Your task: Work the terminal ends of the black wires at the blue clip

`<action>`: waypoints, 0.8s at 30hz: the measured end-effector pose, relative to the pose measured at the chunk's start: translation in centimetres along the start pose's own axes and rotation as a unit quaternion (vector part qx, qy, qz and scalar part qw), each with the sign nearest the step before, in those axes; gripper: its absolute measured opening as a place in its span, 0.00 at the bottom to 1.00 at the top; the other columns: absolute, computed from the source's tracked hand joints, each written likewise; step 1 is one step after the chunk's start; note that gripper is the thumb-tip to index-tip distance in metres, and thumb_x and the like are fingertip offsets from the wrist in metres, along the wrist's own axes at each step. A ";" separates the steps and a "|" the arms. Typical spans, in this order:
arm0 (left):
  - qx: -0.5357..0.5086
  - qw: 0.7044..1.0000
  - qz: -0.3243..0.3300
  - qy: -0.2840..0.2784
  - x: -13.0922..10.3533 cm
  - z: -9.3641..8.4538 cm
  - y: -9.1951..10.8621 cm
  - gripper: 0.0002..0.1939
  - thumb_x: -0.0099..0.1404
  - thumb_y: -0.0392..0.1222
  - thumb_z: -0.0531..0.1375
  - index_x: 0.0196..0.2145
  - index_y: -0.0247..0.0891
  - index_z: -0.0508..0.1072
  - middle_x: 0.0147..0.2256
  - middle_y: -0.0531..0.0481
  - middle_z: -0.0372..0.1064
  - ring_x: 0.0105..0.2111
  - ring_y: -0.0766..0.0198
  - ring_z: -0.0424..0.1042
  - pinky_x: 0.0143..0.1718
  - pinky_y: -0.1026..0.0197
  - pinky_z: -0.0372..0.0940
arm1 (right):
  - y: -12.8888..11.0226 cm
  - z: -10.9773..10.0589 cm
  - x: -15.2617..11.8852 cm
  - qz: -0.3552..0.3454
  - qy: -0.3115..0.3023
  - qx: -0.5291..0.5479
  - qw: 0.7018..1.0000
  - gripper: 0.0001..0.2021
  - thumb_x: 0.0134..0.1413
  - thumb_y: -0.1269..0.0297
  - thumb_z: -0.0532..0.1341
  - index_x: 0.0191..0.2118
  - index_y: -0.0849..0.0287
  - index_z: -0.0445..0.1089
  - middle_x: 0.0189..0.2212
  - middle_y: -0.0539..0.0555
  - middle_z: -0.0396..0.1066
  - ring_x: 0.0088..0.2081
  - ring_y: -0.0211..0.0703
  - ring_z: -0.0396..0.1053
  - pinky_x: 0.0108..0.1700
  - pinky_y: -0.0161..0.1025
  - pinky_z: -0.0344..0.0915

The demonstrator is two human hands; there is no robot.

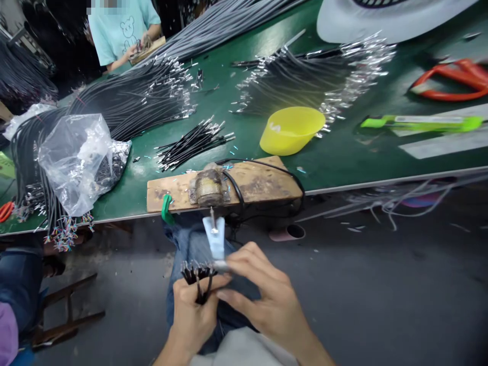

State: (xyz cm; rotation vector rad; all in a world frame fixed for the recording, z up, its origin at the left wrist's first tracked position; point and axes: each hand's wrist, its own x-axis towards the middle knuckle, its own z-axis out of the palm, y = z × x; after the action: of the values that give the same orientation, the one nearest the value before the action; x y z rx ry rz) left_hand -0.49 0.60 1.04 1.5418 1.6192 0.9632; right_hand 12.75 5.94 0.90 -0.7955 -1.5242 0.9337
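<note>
My left hand (196,307) is closed round a bundle of short black cables (199,277), their stripped silvery ends pointing up. Close on its right, my right hand (259,290) has its thumb and fingers near the cable ends; a small greyish thing is at its fingertips, too blurred to make out. Just above the hands, a light blue clip (215,236) hangs below the metal shaft of a small motor (209,187). That motor is mounted on a wooden board (263,180) at the table's front edge. Behind the board lies a pile of short black cables (194,144).
On the green table (217,109) are a yellow cup-like container (292,131), bundles of long cables (129,101), a plastic bag (80,157), a green cutter (423,123) and orange-handled scissors (453,81). Another person (124,33) works across the table. A wooden stool (68,310) stands lower left.
</note>
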 end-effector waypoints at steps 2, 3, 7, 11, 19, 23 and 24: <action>0.011 1.000 -0.018 0.003 -0.3 0.4 -0.1 0.13 0.58 0.31 0.55 0.24 0.39 0.78 0.17 0.53 0.69 0.18 0.65 0.68 0.24 0.64 0.66 | -0.4 0.3 0.1 -0.014 -0.021 -0.017 1.000 0.05 0.50 0.74 0.61 0.27 0.58 0.70 0.22 0.51 0.68 0.27 0.40 0.61 0.30 0.38 0.60; 0.018 0.999 -0.033 0.011 -0.4 0.6 -0.1 0.12 0.57 0.32 0.55 0.23 0.38 0.77 0.15 0.53 0.66 0.17 0.66 0.65 0.22 0.65 0.64 | -0.3 0.5 0.1 -0.009 -0.027 -0.013 1.000 0.06 0.51 0.75 0.60 0.26 0.59 0.69 0.21 0.51 0.67 0.26 0.40 0.61 0.29 0.38 0.60; 0.042 0.996 -0.071 0.026 -0.6 0.7 0.2 0.10 0.56 0.33 0.56 0.25 0.36 0.78 0.15 0.55 0.62 0.16 0.69 0.58 0.19 0.67 0.58 | 0.6 0.8 -0.2 0.036 -0.037 0.022 0.998 0.09 0.55 0.70 0.57 0.24 0.59 0.66 0.20 0.50 0.65 0.26 0.40 0.61 0.28 0.37 0.60; 0.032 0.998 -0.054 -0.009 -0.5 0.5 0.3 0.10 0.52 0.30 0.56 0.25 0.36 0.77 0.19 0.53 0.64 0.18 0.69 0.57 0.21 0.67 0.58 | 0.8 0.6 0.0 0.032 -0.039 0.017 0.999 0.07 0.55 0.65 0.59 0.27 0.59 0.68 0.22 0.51 0.65 0.27 0.40 0.61 0.28 0.38 0.60; -0.056 0.986 -0.121 0.102 -1.2 1.1 -0.9 0.06 0.51 0.42 0.62 0.24 0.36 0.76 0.15 0.57 0.56 0.16 0.71 0.54 0.18 0.68 0.56 | 0.3 0.9 0.1 0.009 -0.008 -0.063 0.998 0.11 0.53 0.76 0.56 0.23 0.58 0.60 0.20 0.48 0.59 0.25 0.38 0.57 0.28 0.36 0.57; -0.128 0.970 -0.156 0.134 -0.8 1.6 -0.2 0.13 0.53 0.50 0.62 0.22 0.36 0.74 0.17 0.54 0.62 0.19 0.69 0.60 0.21 0.67 0.59 | 0.5 2.2 -0.7 0.006 0.092 -0.095 0.991 0.10 0.51 0.77 0.55 0.23 0.58 0.61 0.21 0.48 0.57 0.26 0.39 0.56 0.30 0.37 0.55; -0.145 0.967 -0.161 0.132 -0.6 1.6 0.0 0.16 0.54 0.54 0.61 0.22 0.36 0.73 0.16 0.54 0.61 0.18 0.69 0.59 0.20 0.66 0.59 | 0.5 2.5 -0.9 0.029 0.102 -0.061 0.992 0.09 0.52 0.76 0.55 0.23 0.58 0.62 0.21 0.49 0.58 0.27 0.40 0.57 0.30 0.37 0.56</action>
State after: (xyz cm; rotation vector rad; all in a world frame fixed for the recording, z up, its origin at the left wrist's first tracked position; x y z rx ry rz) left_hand 0.95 0.05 0.25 0.9482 1.7497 1.1963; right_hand 10.38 5.07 -0.15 -0.9974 -1.3949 0.7804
